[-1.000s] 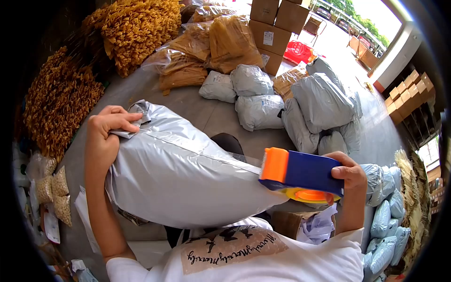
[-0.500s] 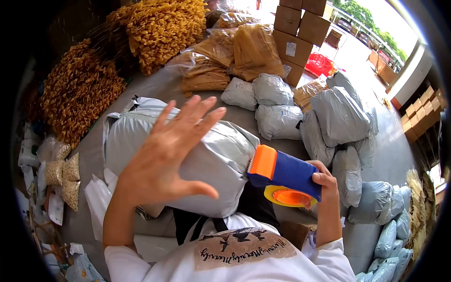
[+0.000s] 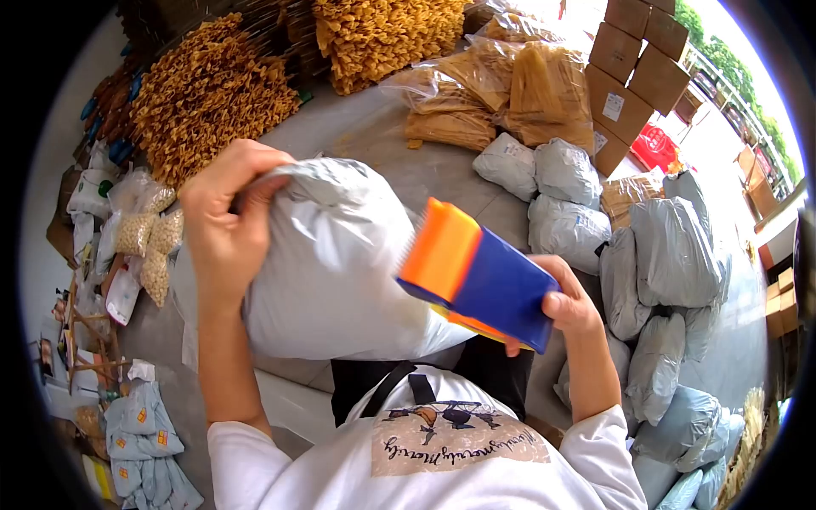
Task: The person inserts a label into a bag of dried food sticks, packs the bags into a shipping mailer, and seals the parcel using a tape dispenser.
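Observation:
A full grey plastic parcel lies across the space in front of my body. Its gathered upper left corner is pinched in my left hand, the fingers closed round the folded plastic. My right hand grips a blue and orange tape dispenser, held at the parcel's right side with its orange head pointing up and left. The dispenser is slightly blurred, and the yellow-edged roll shows only in part beneath it. Whether tape runs from it to the parcel cannot be made out.
Several packed grey parcels are piled at the right. Cardboard boxes stand stacked behind them, beside bagged orange-brown goods. Bundled yellow-brown stacks stand at the back left, small bags of pale pieces at the left, blue-grey packages lower left.
My left hand, spread open over the parcel half a second ago, has closed on its corner. The parcel has turned, its gathered end now raised. The dispenser has tilted, and the view has shifted left.

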